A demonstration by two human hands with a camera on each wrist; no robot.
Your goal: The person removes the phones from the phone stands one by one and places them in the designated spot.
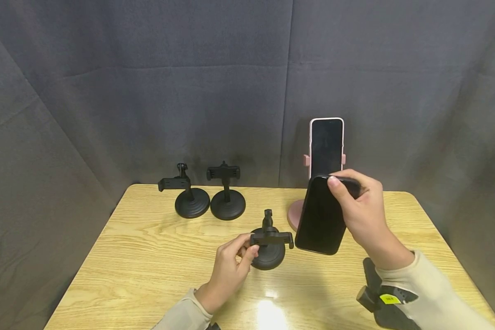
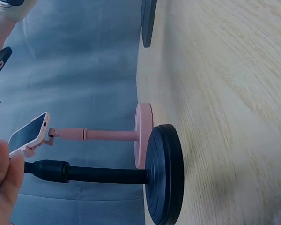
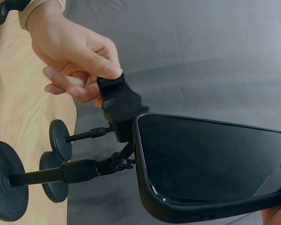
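My left hand [image 1: 229, 269] pinches the left end of the clamp on a black phone stand [image 1: 271, 238]. The stand's round base rests on the table. In the right wrist view, thumb and fingers grip the end of that black clamp [image 3: 119, 101]. My right hand [image 1: 365, 213] holds a black smartphone [image 1: 323, 222] by its upper end, thumb over the front and screen side toward the head camera. The phone hangs tilted just right of the clamp, above the table. In the right wrist view the phone [image 3: 210, 161] hides part of the clamp.
Behind the held phone, a pink phone stand [image 1: 295, 214] carries a smartphone in a pale pink case [image 1: 327, 145]. Two more black phone stands [image 1: 192, 204] [image 1: 228, 205] stand at the back left of the wooden table [image 1: 148, 266]. A grey curtain [image 1: 181, 101] hangs behind.
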